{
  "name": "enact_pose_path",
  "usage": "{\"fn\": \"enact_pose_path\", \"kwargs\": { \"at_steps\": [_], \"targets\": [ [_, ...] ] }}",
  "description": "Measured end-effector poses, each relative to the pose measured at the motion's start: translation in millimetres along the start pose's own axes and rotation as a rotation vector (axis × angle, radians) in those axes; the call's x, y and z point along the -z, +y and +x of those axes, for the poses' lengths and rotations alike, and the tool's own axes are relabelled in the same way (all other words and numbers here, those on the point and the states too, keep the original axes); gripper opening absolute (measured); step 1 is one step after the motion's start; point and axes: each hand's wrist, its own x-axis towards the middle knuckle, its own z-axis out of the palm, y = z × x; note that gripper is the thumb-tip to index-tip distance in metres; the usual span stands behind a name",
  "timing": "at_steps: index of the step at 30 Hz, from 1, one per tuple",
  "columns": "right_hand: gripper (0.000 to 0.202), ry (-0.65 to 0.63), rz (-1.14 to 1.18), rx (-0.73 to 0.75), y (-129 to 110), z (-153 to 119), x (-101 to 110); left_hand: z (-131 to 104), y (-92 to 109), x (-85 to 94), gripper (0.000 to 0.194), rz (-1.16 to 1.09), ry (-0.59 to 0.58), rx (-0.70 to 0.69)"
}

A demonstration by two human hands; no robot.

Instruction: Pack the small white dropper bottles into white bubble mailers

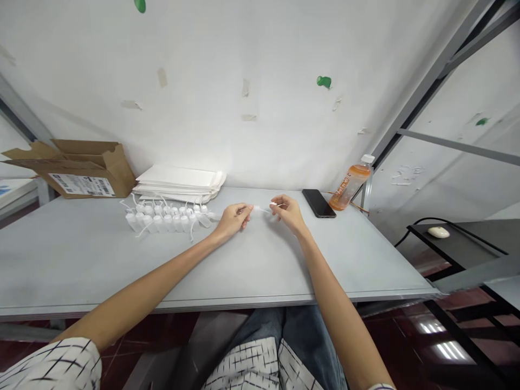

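Observation:
My left hand (234, 218) is closed in a pinch on a small translucent white piece (256, 208) above the table's middle. From it a thin white strand (265, 210) runs to my right hand (288, 212). That hand's fingertips are closed on the strand, with a small white bit showing at them. The exact kind of the held piece is too small to tell. Left of my left hand stand several small white plastic bottles (166, 222) packed in rows, with thin white strands sticking out of them.
A stack of white flat sheets or envelopes (179, 181) lies behind the bottles. An opened cardboard box (93, 173) stands at the back left. On the right are a black phone (319, 203) and an orange drink bottle (350, 187). The table (260, 271) meets a white wall.

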Motion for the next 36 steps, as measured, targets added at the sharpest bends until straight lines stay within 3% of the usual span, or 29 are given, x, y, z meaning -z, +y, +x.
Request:
{"fn": "enact_pose_path", "kwargs": {
  "at_steps": [4,7,11,17,23,25,30,34,36],
  "targets": [
    [0.016,0.161,-0.537,0.059,14,1,17,0,-3,-0.2,0.042,0.031,0.008,-0.005],
    [0.022,0.132,-0.832,-0.004,19,-2,23,0,-6,0.1,0.043,0.049,0.001,-0.006],
    [0.026,0.078,-0.958,-0.041,18,-4,23,0,-7,-0.5,0.043,0.067,-0.011,-0.002],
    [0.031,0.082,-0.919,-0.055,16,-6,21,-1,-7,-0.9,0.046,0.092,-0.02,0.003],
    [0.033,0.316,-0.735,0.065,8,-6,16,-2,-9,-0.5,0.048,0.132,-0.012,0.003],
    [0.029,0.324,-0.615,0.125,4,-6,12,-2,-10,-1.1,0.049,0.152,-0.011,-0.003],
    [0.023,0.072,-0.309,0.164,1,-8,-7,-4,-11,-4.0,0.047,0.249,-0.016,-0.048],
    [0.026,-0.189,-0.118,0.102,-2,-13,-16,-4,-13,-5.4,0.046,0.268,-0.017,-0.06],
    [0.028,-0.261,-0.031,0.051,-4,-14,-15,-4,-13,-5.3,0.046,0.255,-0.026,-0.057]
  ]
}}
